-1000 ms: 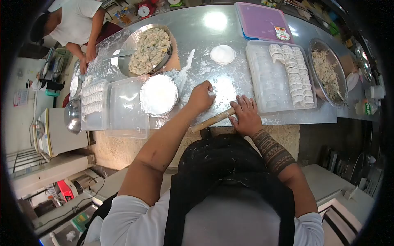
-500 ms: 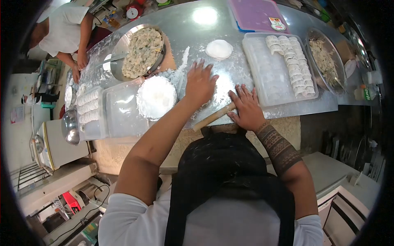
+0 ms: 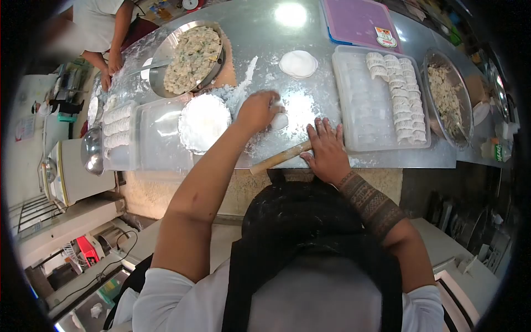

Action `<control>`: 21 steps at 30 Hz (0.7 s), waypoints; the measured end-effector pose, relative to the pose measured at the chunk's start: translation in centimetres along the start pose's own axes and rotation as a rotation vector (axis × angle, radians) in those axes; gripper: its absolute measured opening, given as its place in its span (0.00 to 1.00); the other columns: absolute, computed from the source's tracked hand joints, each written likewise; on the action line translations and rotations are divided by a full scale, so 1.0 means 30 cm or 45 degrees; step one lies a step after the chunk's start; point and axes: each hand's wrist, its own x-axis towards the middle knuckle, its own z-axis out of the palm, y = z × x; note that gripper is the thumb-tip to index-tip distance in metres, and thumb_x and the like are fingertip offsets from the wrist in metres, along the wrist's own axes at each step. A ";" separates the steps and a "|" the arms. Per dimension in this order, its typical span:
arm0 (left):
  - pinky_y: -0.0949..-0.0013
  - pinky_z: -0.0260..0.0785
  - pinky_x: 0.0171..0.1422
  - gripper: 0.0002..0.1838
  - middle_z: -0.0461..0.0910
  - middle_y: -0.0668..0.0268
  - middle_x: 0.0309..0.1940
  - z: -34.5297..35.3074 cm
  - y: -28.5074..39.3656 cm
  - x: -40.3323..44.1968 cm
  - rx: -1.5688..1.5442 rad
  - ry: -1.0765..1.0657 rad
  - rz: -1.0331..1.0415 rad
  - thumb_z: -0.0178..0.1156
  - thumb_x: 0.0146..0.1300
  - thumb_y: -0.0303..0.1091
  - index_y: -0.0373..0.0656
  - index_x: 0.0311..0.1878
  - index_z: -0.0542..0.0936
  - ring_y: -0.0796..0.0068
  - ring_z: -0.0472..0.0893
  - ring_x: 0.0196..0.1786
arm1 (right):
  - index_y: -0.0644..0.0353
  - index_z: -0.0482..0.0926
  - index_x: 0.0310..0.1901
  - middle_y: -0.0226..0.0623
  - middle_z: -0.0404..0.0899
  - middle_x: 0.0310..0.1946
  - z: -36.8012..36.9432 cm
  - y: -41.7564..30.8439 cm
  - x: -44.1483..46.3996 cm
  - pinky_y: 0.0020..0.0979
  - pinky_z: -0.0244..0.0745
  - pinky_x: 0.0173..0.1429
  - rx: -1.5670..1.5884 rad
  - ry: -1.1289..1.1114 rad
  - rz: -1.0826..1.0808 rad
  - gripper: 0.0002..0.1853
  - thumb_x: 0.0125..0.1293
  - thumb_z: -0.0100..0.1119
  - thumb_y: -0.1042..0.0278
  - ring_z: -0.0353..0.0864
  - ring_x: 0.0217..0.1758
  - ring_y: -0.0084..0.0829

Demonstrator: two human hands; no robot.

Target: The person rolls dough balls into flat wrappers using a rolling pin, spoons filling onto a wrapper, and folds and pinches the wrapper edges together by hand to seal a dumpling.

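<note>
My left hand [image 3: 259, 112] is over the floured metal table, its fingers bent and partly smeared by motion. Close beside its fingertips lies a small flat dough disc [image 3: 280, 121]; contact between them is unclear. My right hand [image 3: 329, 152] lies flat with fingers spread, its thumb side over one end of a wooden rolling pin [image 3: 279, 157]. The pin rests slantwise near the table's front edge. Farther back sits a stack of thin round wrappers [image 3: 298, 64]. A round mound or dish of white flour [image 3: 204, 123] is left of my left forearm.
At right, a plastic tray [image 3: 354, 124] holds rows of pleated dumplings [image 3: 406, 99], beside a bowl of filling [image 3: 447, 99]. A purple lid [image 3: 354, 22] lies behind. At left are a pan of chopped filling [image 3: 193, 61], another dumpling container [image 3: 119, 130] and another person [image 3: 99, 27].
My left hand has drawn back slightly, its flat, spread fingers now bent. The small dough disc now shows beside it. The right hand stays on the rolling pin; the whole view has shifted a little.
</note>
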 end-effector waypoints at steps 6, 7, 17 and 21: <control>0.58 0.77 0.51 0.18 0.85 0.56 0.38 0.094 -0.029 -0.061 -0.154 -0.103 0.129 0.79 0.54 0.36 0.39 0.43 0.83 0.57 0.85 0.42 | 0.66 0.63 0.78 0.62 0.61 0.79 -0.002 0.018 0.035 0.69 0.37 0.86 0.011 -0.040 -0.099 0.40 0.75 0.56 0.44 0.51 0.86 0.59; 0.59 0.77 0.50 0.18 0.85 0.57 0.38 0.091 -0.016 -0.065 -0.235 -0.133 0.024 0.79 0.54 0.35 0.39 0.43 0.83 0.59 0.85 0.42 | 0.65 0.63 0.79 0.62 0.61 0.79 -0.012 0.013 0.032 0.69 0.37 0.86 0.027 -0.072 -0.090 0.40 0.76 0.56 0.44 0.51 0.86 0.59; 0.63 0.77 0.49 0.19 0.85 0.59 0.40 0.043 0.000 -0.056 -0.344 -0.067 -0.200 0.71 0.55 0.23 0.37 0.51 0.79 0.65 0.85 0.45 | 0.59 0.57 0.83 0.62 0.54 0.82 0.073 0.001 0.468 0.65 0.38 0.87 -0.094 0.264 -0.060 0.37 0.80 0.48 0.48 0.49 0.87 0.59; 0.63 0.77 0.51 0.20 0.85 0.57 0.43 0.064 -0.042 -0.043 -0.427 -0.131 -0.185 0.68 0.55 0.21 0.35 0.54 0.80 0.64 0.85 0.48 | 0.58 0.56 0.83 0.62 0.52 0.83 0.052 -0.001 0.345 0.65 0.40 0.86 -0.082 0.178 -0.071 0.37 0.80 0.49 0.48 0.49 0.87 0.60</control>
